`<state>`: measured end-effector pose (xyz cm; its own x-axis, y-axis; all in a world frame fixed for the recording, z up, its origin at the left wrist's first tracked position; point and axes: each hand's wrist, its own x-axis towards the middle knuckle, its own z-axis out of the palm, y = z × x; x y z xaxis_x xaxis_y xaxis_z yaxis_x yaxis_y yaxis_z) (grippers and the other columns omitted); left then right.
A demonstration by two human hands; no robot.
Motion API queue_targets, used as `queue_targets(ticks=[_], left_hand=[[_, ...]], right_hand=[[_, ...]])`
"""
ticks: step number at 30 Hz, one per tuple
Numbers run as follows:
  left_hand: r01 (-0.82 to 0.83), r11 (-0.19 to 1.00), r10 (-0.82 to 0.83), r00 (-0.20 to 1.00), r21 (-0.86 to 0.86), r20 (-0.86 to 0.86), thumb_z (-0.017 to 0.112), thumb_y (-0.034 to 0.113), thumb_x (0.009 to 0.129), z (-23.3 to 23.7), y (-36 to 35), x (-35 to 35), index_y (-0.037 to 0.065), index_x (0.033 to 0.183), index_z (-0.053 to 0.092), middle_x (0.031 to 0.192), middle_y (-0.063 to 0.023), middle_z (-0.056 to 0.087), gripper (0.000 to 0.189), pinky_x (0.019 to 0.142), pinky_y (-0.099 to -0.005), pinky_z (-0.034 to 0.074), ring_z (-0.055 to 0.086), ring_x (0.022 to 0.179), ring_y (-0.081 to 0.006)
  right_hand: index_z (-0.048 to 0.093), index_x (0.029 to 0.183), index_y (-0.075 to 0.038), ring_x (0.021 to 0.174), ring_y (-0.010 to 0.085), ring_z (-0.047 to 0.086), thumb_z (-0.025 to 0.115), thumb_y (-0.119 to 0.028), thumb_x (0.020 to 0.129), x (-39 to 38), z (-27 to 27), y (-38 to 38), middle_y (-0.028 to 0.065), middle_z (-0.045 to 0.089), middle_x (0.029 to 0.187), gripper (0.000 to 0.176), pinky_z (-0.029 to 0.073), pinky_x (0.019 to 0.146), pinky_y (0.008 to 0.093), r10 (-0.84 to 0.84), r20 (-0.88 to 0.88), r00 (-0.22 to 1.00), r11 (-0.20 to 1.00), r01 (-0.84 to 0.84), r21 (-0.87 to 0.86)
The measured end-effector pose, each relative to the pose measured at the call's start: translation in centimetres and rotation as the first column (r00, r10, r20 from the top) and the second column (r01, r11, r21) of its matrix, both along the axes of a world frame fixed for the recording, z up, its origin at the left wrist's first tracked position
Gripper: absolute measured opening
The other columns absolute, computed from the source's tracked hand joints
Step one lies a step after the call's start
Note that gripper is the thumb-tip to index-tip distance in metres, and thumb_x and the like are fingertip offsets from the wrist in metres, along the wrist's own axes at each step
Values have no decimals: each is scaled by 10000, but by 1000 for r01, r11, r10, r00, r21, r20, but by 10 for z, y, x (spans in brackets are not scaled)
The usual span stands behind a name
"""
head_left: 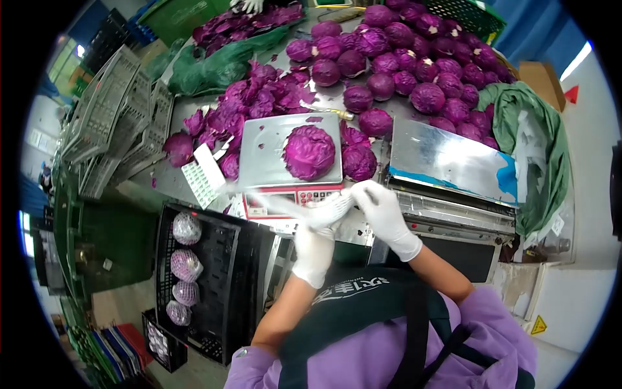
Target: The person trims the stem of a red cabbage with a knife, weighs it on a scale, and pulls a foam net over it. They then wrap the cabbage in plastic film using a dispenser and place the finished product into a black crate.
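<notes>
A peeled red cabbage [310, 152] rests on the metal pan of a scale [259, 165] in front of me. Over the scale's red-and-white key panel [317, 196], my left hand [316, 243] in a white glove is closed around a white ribbed foam net [334, 209]. A blurred white strip trails left from that hand across the display. My right hand [383, 217], also gloved, pinches at the net's right end, its fingertips close to the left fingers. Just beyond the hands, another red cabbage [358, 162] sits beside the pan.
Many red cabbages [427, 95] are heaped at the back right, with loose leaves [249, 104] at the left. A label sheet [201, 181] lies left of the scale. Net-wrapped cabbages [186, 266] fill one side of a black crate [223, 285]. Another person's gloved hand [248, 6] shows at the top.
</notes>
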<state>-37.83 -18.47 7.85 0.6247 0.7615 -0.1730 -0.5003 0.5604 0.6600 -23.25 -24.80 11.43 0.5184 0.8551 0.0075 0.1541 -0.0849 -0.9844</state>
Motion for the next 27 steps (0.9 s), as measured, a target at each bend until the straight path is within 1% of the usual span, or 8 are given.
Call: queue_targets(ticks=[5,7,10,13,17,20,22,27], left_hand=[[-74,919,77,997,-386,-8,443,193,1003,-6,1,-7,19,1279,536,1258,-104,597,339,1011,-461,441,587,1121,-268],[151,973,-44,862,-172,506,490,282,997,-17,17,-22,46,1259,555,1224,-89,618,359,1026,-399,434,591,1115,-228],[392,759,-296,919,-520,260,582,434,959,21,34,-36,60,1144,636,1067,-105,688,421,961,-365,500,633,1064,-233],[330,842,-259,941,-426,217,581,314,988,51,20,-33,96,1048,590,785,-35,594,227,659,-294,490,569,668,-163],[446,893,-445,860,-53,-250,621,197,961,45,10,-35,97,870,533,714,22,493,161,531,-234,373,461,585,-88],[148,915,139,758,375,-638,743,116,867,-46,45,-35,67,829,561,719,-1,572,193,521,-230,412,536,605,-73],[-242,947,318,793,211,-519,756,170,863,-61,96,-27,32,873,569,714,-14,582,233,539,-272,453,553,619,-104],[161,726,504,538,669,-676,694,383,906,-59,186,14,-28,1421,399,1233,-245,586,722,903,-349,480,606,1079,-280]], right_hand=[[619,1159,-29,842,100,627,480,-261,1029,3,6,-9,49,663,1011,301,513,718,261,41,-866,499,998,-53,16],[605,1200,-22,842,91,626,489,-268,1027,-3,-6,-17,45,661,1028,322,513,714,255,112,-859,500,970,-242,-15],[646,1189,-25,812,85,616,584,-215,977,11,-5,-29,-16,645,909,292,525,684,267,521,-660,541,576,-794,-196],[708,1025,-53,765,66,609,619,-159,933,50,-29,-16,21,670,841,166,505,662,250,547,177,818,822,-486,-297],[676,955,-1,825,124,658,573,-178,984,77,-20,7,60,703,964,207,533,726,305,109,-331,937,989,-136,-58],[678,962,-8,782,118,650,586,-265,997,53,-8,17,58,698,899,275,523,728,282,2,-626,780,995,-64,-78],[690,946,-13,751,108,636,612,-299,985,50,-36,35,46,692,854,300,512,716,267,-136,-612,779,980,13,-200],[669,904,-5,661,131,569,507,-465,1008,49,-106,122,44,630,704,499,445,633,308,-277,-195,941,945,303,122]])
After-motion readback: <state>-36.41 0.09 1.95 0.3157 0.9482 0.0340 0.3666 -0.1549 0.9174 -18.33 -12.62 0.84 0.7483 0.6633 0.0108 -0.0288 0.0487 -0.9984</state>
